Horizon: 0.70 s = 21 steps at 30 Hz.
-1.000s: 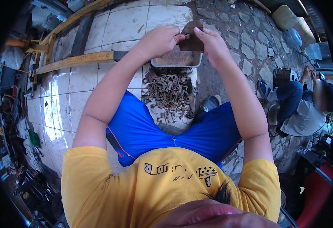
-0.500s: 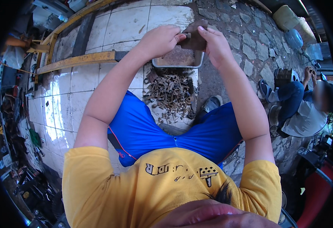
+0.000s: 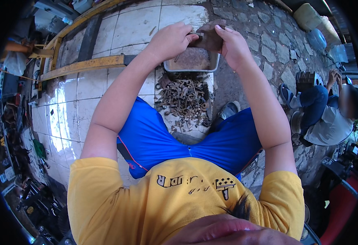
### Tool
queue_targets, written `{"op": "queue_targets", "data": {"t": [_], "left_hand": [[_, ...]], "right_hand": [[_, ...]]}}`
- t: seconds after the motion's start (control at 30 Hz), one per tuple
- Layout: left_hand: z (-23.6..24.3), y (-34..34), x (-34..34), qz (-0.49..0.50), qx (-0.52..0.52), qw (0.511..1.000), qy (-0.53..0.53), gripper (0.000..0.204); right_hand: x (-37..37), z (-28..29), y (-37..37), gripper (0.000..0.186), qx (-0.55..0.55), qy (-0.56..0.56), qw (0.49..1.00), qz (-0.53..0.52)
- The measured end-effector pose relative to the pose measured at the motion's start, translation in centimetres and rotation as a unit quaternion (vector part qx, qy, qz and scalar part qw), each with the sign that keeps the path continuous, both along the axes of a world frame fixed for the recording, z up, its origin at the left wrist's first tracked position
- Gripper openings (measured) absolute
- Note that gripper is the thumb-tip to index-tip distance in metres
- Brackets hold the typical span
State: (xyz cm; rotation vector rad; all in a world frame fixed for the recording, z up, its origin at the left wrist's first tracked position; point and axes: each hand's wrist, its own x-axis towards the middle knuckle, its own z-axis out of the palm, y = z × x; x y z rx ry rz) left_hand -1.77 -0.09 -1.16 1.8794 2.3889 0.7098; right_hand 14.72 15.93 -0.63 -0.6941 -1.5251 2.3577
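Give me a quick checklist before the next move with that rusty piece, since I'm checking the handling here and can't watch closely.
1. Both hands on the rusty flat piece: ok, left hand and right hand each hold an edge.
2. Piece held over the metal tray: ok.
3. Grip firmness: cannot tell, fingertips only partly visible.
4. Pile of rusty bolts and nuts lies between the knees, apart from the hands: ok.
5. Hand protection: not ok, both hands bare.
6. Seated person nearby keeps well to the right: ok.
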Motion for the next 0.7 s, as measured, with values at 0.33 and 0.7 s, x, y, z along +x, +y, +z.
{"op": "queue_targets", "data": {"t": [0.33, 0.7], "left_hand": [[-0.4, -0.1, -0.1, -0.011, -0.022, 1.0, -0.002, 0.03], [-0.3, 0.0, -0.2, -0.014, -0.027, 0.999, -0.03, 0.033]], "right_hand": [[0.0, -0.6, 0.2, 0.029, 0.045, -0.014, 0.999, 0.024], [-0.1, -1.0, 0.3, 0.03, 0.078, -0.019, 0.997, 0.016]]}}
